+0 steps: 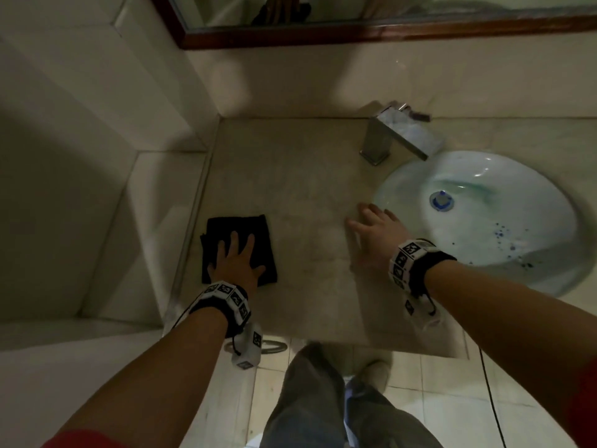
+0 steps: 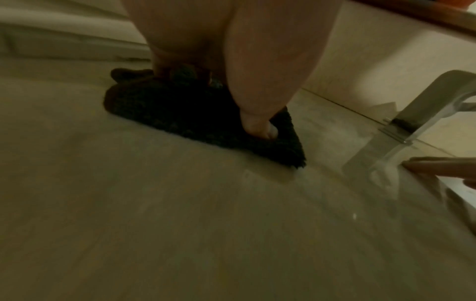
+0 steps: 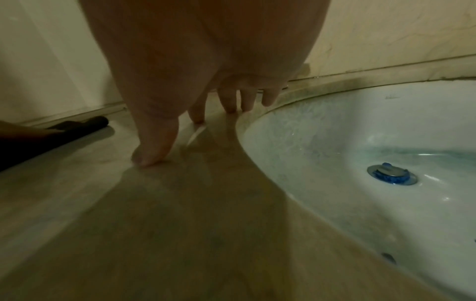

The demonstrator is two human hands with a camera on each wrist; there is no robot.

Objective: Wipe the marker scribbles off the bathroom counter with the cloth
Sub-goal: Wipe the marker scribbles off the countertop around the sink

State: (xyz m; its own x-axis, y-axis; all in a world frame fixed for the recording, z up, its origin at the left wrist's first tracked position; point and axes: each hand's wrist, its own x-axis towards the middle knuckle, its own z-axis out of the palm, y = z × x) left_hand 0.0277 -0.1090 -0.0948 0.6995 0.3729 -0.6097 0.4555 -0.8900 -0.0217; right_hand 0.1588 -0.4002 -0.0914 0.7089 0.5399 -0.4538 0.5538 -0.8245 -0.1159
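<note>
A folded black cloth [image 1: 239, 234] lies on the beige stone counter [image 1: 307, 195] near its left edge. My left hand [image 1: 235, 257] presses flat on the cloth with fingers spread; the left wrist view shows the thumb [image 2: 257, 126] on the cloth [image 2: 159, 106]. My right hand [image 1: 374, 231] rests on the bare counter beside the sink rim, fingers straight, fingertips [image 3: 152, 154] touching the stone [image 3: 128, 224]. The black cloth [image 3: 77, 126] shows at the left of the right wrist view. I see no clear marker scribbles on the counter in this dim light.
A white round sink [image 1: 403, 189] with a blue-stained drain [image 1: 441, 201] and blue specks fills the right side. A square chrome faucet [image 1: 384, 137] stands behind it. Tiled walls close the left and back; a wood-framed mirror [image 1: 355, 30] hangs above.
</note>
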